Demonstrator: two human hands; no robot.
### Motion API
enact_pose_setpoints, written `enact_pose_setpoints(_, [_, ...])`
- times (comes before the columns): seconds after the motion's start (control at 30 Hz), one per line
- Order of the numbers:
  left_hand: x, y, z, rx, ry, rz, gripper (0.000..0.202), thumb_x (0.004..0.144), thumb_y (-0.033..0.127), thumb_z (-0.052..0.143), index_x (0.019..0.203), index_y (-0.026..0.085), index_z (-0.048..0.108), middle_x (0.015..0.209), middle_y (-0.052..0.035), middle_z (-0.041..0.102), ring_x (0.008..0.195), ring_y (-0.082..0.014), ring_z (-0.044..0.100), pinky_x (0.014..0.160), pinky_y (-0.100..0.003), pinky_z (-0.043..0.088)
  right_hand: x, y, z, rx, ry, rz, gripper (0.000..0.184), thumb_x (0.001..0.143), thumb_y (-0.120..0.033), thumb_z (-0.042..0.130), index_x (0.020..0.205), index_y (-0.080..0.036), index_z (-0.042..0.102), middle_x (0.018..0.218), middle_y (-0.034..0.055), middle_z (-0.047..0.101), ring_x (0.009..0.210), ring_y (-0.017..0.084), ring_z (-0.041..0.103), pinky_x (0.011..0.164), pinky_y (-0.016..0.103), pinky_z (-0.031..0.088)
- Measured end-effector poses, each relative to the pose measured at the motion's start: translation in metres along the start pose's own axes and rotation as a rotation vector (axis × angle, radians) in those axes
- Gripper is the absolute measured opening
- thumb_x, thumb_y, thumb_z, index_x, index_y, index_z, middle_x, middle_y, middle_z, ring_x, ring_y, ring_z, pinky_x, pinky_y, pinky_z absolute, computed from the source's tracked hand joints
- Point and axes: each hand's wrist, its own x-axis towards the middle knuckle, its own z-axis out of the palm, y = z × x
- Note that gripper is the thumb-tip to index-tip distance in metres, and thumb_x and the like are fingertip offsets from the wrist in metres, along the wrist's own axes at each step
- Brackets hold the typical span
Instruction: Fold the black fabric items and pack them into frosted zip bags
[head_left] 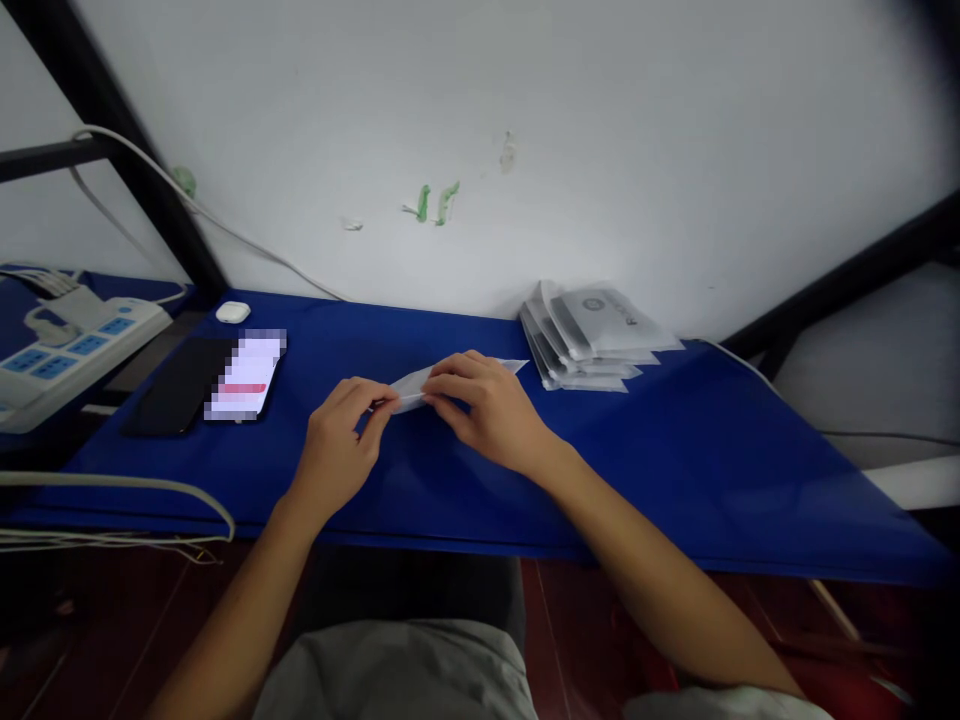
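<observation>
A small white packet (411, 386) lies on the blue table (675, 450), near its middle. My left hand (341, 440) pinches the packet's left end between thumb and fingers. My right hand (487, 405) lies over the packet's right part with fingers curled down on it, so most of it is hidden. A thin white corner sticks out past the right hand towards the back right.
A fanned stack of white packets (592, 335) sits at the back right against the white wall. To the left lie a lit phone (247, 378), a dark phone (176, 385), a white earbud case (233, 312) and a power strip (67, 355) with cables.
</observation>
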Motion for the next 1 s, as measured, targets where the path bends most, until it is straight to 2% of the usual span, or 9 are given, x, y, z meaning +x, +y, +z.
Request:
enact_pose_setpoints(0.13, [-0.001, 0.000, 0.003, 0.064, 0.044, 0.087, 0.014, 0.091, 0.017, 0.051, 0.084, 0.021, 0.061, 0.082, -0.0015, 0.066, 0.079, -0.0143, 0.058, 0.076, -0.029, 0.048, -0.004, -0.002, 0.003, -0.031, 0.006, -0.008, 0.016, 0.090, -0.019, 0.052, 0.089, -0.020, 0.068, 0.095, 0.0054, 0.067, 0.081, 0.018, 0.052, 0.071, 0.032, 0.035])
enact_pose_setpoints(0.33, [-0.007, -0.007, 0.004, 0.138, 0.033, 0.133, 0.015, 0.092, 0.016, 0.048, 0.085, 0.021, 0.060, 0.083, -0.0025, 0.066, 0.080, -0.0162, 0.056, 0.075, -0.031, 0.047, -0.016, 0.002, 0.006, -0.090, 0.022, -0.010, 0.015, 0.089, -0.019, 0.053, 0.087, -0.019, 0.068, 0.094, 0.0059, 0.067, 0.084, 0.019, 0.052, 0.070, 0.032, 0.036])
enact_pose_setpoints(0.67, [-0.014, -0.017, 0.000, 0.248, 0.107, 0.103, 0.015, 0.091, 0.015, 0.049, 0.085, 0.019, 0.062, 0.082, -0.0030, 0.067, 0.079, -0.0173, 0.055, 0.074, -0.031, 0.047, -0.041, 0.022, 0.006, -0.236, 0.089, 0.052, 0.018, 0.091, -0.022, 0.052, 0.086, -0.019, 0.068, 0.095, 0.0060, 0.068, 0.085, 0.019, 0.054, 0.072, 0.032, 0.038])
enact_pose_setpoints(0.87, [-0.019, -0.020, -0.005, 0.324, 0.134, 0.038, 0.017, 0.092, 0.016, 0.048, 0.085, 0.018, 0.063, 0.083, -0.0038, 0.067, 0.080, -0.0181, 0.056, 0.073, -0.031, 0.047, -0.057, 0.034, 0.002, -0.297, 0.097, 0.113, 0.015, 0.089, -0.020, 0.054, 0.087, -0.019, 0.069, 0.097, 0.0070, 0.069, 0.088, 0.021, 0.057, 0.074, 0.033, 0.042])
enact_pose_setpoints(0.93, [-0.020, -0.020, -0.008, 0.328, 0.116, 0.031, 0.018, 0.092, 0.017, 0.047, 0.085, 0.018, 0.063, 0.084, -0.0040, 0.067, 0.081, -0.0183, 0.057, 0.075, -0.031, 0.047, -0.060, 0.038, 0.001, -0.299, 0.082, 0.147, 0.014, 0.088, -0.020, 0.055, 0.087, -0.019, 0.069, 0.097, 0.0071, 0.069, 0.088, 0.021, 0.058, 0.074, 0.034, 0.044])
enact_pose_setpoints(1.0, [-0.022, -0.018, -0.014, 0.313, 0.029, 0.014, 0.019, 0.092, 0.019, 0.046, 0.085, 0.019, 0.063, 0.085, -0.0033, 0.067, 0.083, -0.0181, 0.058, 0.078, -0.032, 0.048, -0.063, 0.040, 0.001, -0.287, 0.041, 0.198, 0.015, 0.088, -0.019, 0.054, 0.088, -0.018, 0.070, 0.097, 0.0072, 0.070, 0.087, 0.022, 0.060, 0.075, 0.035, 0.046])
